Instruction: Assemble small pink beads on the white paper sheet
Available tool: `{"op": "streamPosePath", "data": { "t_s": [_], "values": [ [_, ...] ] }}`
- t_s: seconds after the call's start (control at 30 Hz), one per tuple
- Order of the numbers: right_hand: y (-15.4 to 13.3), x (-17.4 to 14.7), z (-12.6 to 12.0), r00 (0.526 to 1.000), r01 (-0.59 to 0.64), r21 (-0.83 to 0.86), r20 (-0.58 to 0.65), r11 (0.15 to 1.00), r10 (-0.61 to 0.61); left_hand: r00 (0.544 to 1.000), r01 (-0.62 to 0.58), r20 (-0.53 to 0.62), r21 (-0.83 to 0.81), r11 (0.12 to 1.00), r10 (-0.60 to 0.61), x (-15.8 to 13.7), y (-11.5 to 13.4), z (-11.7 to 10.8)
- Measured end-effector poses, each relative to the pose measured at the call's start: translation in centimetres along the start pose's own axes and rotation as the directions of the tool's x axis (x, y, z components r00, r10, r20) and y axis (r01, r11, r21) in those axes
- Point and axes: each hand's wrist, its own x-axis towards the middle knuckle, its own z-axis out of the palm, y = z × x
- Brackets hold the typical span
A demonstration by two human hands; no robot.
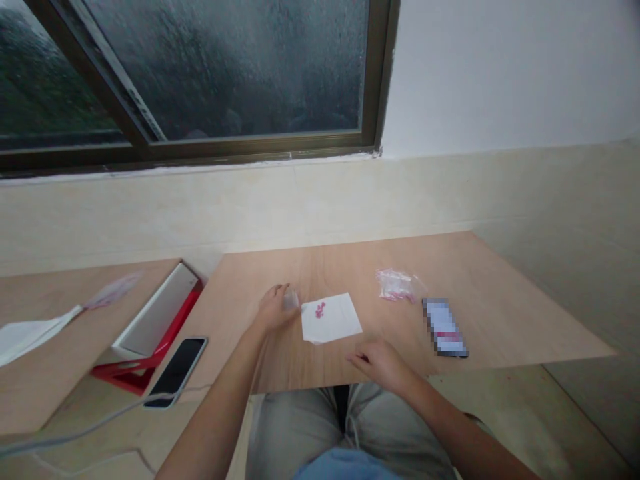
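A white sheet of paper lies on the wooden table with a small cluster of pink pieces near its upper left. At the sheet's left edge, my left hand is closed around a small clear plastic object, whose exact kind is unclear. My right hand rests by the table's front edge, just below the paper's lower right corner. Its fingers are curled together, and whatever may be between them is hidden. Farther back to the right lies a clear plastic bag with some pink showing at its lower edge.
A lit phone lies on the right, and a dark-screened phone with a cable lies front left. Between this table and another wooden board are a red-and-white box-like object and a gap. A wall and window stand behind.
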Motion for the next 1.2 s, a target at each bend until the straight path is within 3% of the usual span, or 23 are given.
{"op": "streamPosePath", "data": {
  "t_s": [0.17,0.33,0.47,0.57,0.7,0.93,1.07,1.2],
  "values": [
    [-0.1,0.4,-0.6,0.999,0.042,0.046,-0.018,0.998,-0.041,0.990,0.003,0.140,-0.018,1.000,0.000,1.5,-1.0,0.6],
    [-0.2,0.5,-1.0,0.999,0.051,0.056,-0.007,0.997,-0.051,0.995,-0.021,0.101,-0.059,0.998,0.027,1.5,-0.7,0.4],
    [0.1,0.4,-0.9,0.999,0.043,0.070,0.016,0.997,-0.045,0.999,-0.039,-0.001,-0.183,0.982,0.040,0.5,0.7,-0.7],
    [0.3,0.3,-0.9,0.998,0.061,0.081,0.009,0.995,-0.062,0.997,-0.062,-0.061,-0.283,0.957,0.047,-1.3,2.8,-2.1],
    [-0.1,0.1,-1.0,0.995,0.096,0.117,-0.031,0.988,-0.093,0.994,-0.107,-0.051,-0.316,0.943,0.095,-5.2,7.2,-2.9],
    [-2.6,-0.4,-0.4,0.996,0.081,0.362,-0.073,0.929,-0.058,0.982,-0.160,0.038,-0.335,0.929,0.183,-13.0,15.0,0.0],
    [-2.8,-0.7,0.5,0.998,0.055,0.251,-0.048,0.967,-0.045,0.970,-0.194,0.075,-0.331,0.923,0.231,-14.6,17.2,0.3],
    [-2.2,-0.6,1.3,0.997,0.063,0.151,-0.051,0.987,-0.056,0.967,-0.216,0.070,-0.297,0.930,0.247,-14.7,17.7,0.0]
  ]
}}
